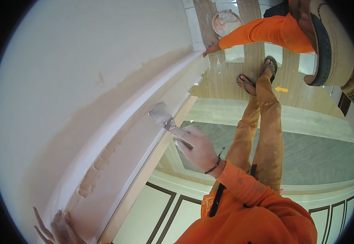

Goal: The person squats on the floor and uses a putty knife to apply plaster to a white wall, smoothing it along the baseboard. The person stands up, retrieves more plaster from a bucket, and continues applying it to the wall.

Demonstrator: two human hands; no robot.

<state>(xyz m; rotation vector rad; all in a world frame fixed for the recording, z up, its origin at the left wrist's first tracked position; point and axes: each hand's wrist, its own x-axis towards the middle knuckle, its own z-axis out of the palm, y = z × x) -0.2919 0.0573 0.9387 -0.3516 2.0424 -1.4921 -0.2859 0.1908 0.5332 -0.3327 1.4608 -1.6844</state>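
Note:
My right hand (197, 148) grips a putty knife (160, 114) by its handle. The knife's wide blade is smeared with grey-white residue and lies over the wall face, close to the pale ledge edge. Along the wall runs a raised band carrying a rough streak of beige putty (100, 164). My left hand (59, 229) is at the lower left, with its fingers spread near the wall and the lower end of that band; its palm is cut off by the picture's edge. A broad damp-looking beige patch (79, 126) borders the band on the wall.
A co-worker's orange sleeve (258, 32) reaches to the wall, the hand (212, 49) touching its far corner. Their cap (335, 44) fills the upper right. A round pan (227, 22) with whitish material sits on the striped floor. A wooden edge (138, 175) runs below the wall.

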